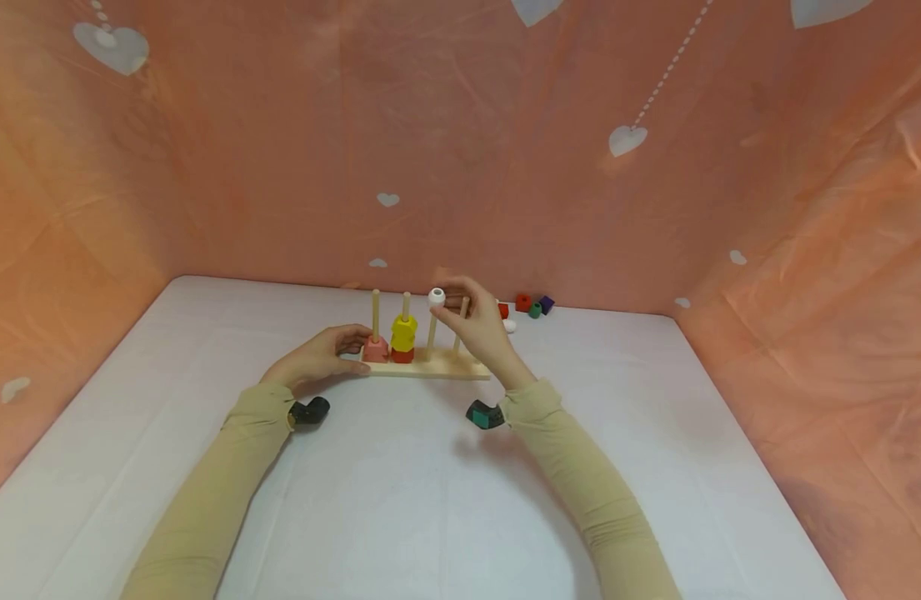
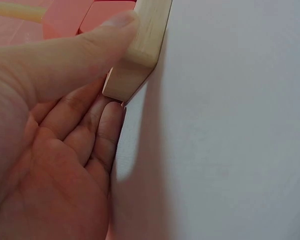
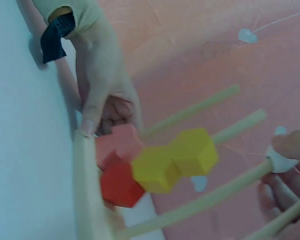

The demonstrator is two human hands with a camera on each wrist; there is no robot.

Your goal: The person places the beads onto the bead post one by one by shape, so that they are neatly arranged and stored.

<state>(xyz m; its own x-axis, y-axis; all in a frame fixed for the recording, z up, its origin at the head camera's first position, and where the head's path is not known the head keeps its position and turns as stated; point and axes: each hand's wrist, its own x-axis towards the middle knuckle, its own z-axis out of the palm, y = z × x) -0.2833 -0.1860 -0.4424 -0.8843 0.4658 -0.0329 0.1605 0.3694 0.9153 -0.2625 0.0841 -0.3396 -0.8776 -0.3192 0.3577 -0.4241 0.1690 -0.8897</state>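
A wooden peg stand with several upright pegs rests on the white table. My left hand grips its left end, thumb on the front edge of the base and fingers behind. On the leftmost peg sits a pink block. The peg beside it carries a red block under two yellow blocks. At the tip of the third peg, my right hand pinches a white bead between thumb and fingers. Behind that hand stands the rightmost peg, bare.
Beyond the right hand lie loose pieces: a red block, a green bead, a purple block, a white bead and another red piece. A pink backdrop with white hearts rises behind the table.
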